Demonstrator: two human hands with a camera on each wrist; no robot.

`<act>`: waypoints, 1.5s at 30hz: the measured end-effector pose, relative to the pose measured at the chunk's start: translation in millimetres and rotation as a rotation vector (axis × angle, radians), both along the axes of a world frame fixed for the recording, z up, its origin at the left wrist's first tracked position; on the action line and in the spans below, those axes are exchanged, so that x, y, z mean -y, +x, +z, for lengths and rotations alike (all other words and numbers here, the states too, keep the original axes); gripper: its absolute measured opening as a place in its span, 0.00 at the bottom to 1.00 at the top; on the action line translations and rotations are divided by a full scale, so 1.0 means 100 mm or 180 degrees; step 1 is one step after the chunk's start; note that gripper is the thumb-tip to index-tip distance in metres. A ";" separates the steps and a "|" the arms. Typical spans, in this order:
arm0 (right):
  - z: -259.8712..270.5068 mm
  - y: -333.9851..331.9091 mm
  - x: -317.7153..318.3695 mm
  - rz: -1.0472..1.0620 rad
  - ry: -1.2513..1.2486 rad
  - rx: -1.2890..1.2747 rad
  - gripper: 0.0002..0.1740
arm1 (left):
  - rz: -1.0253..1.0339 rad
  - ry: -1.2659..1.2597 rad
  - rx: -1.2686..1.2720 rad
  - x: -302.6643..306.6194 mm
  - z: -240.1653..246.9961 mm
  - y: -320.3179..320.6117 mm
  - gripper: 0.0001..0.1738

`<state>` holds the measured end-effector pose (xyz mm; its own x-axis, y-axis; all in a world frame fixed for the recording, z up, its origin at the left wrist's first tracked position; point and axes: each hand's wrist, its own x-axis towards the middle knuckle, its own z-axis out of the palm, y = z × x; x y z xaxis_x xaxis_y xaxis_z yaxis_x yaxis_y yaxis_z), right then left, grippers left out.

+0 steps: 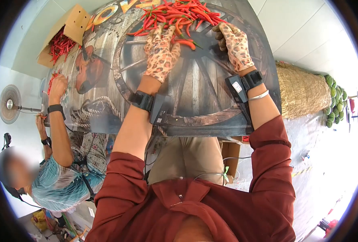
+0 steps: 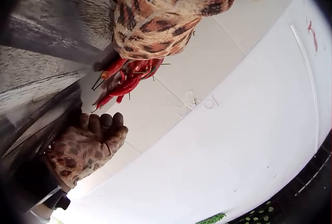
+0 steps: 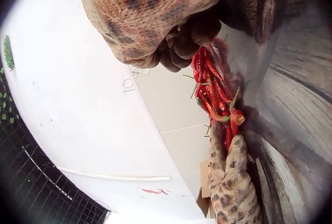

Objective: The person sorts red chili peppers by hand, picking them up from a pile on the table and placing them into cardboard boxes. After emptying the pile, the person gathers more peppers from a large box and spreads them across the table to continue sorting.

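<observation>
Mostly beyond the fingers of both hands, a heap of red chilies (image 1: 181, 16) lies on the surface (image 1: 187, 90), its near edge reaching the left hand (image 1: 161, 54) and its right end just beside the right hand (image 1: 234, 45). Between the two hands, a loose chili (image 1: 185, 43) rests nearer than the heap, next to the left thumb. The chilies are slim, glossy and tapered, some with thin green stems, and the surface under the hands bears a print of weathered planks and a spoked wheel. Both hands wear knitted leopard-spotted gloves (image 3: 150, 11), the right one darkened at the fingertips (image 2: 106, 121). To the left of the left hand, a cardboard box (image 1: 76, 22) tips toward the surface with more chilies inside. The left hand stretches forward, palm down, fingers extended and spread at the heap's edge. The right hand turns inward, its fingers curled toward the palm; whether they pinch anything cannot be told. Both forearms reach forward from rolled maroon sleeves (image 1: 120, 175).
</observation>
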<state>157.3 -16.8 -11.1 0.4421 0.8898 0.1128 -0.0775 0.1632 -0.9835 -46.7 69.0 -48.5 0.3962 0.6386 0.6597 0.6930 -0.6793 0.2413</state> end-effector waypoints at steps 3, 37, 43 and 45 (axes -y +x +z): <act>0.01 -0.01 0.00 -0.0031 -0.0011 0.0059 0.14 | -0.0318 -0.0236 -0.0052 -0.03 0.01 -0.01 0.27; -0.01 0.01 0.00 0.0069 -0.0054 0.0213 0.15 | -0.0750 -0.0891 0.0694 0.22 0.26 0.03 0.08; -0.04 0.04 -0.01 0.0156 -0.0063 0.0273 0.15 | -0.1036 -0.0444 0.0910 0.14 0.15 0.05 0.07; -0.04 0.04 -0.01 0.0306 -0.0025 0.0232 0.15 | -0.1095 -0.0578 0.0857 0.20 0.24 0.06 0.08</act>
<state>161.2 -15.5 -15.0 0.3456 0.9287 0.1345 -0.0205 0.1507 -0.9884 -40.4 49.5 -25.0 0.4353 0.6147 0.6578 0.3315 -0.7887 0.5177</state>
